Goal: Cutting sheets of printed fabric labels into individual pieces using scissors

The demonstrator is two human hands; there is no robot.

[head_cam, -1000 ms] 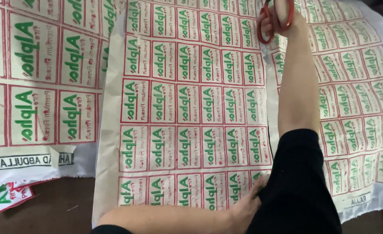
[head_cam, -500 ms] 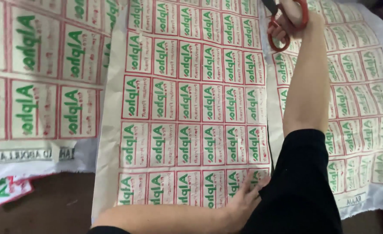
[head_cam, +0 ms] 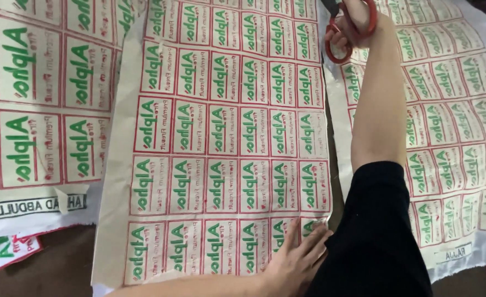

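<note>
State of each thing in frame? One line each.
Scissors: red-handled, held in right hand, at the sheet's far end.
Middle label sheet: flat, cut along its right edge.
Left hand: flat, pressing the sheet's near corner.
Left sheet: flat, partly overlapped.
Right sheet: flat, separate.

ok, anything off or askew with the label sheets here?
Mostly fine. The middle sheet lies tilted, its left edge overlapping the larger-label sheet. A small cut label scrap sits loose at lower left. The left hand presses the middle sheet; the right hand holds scissors.
</note>
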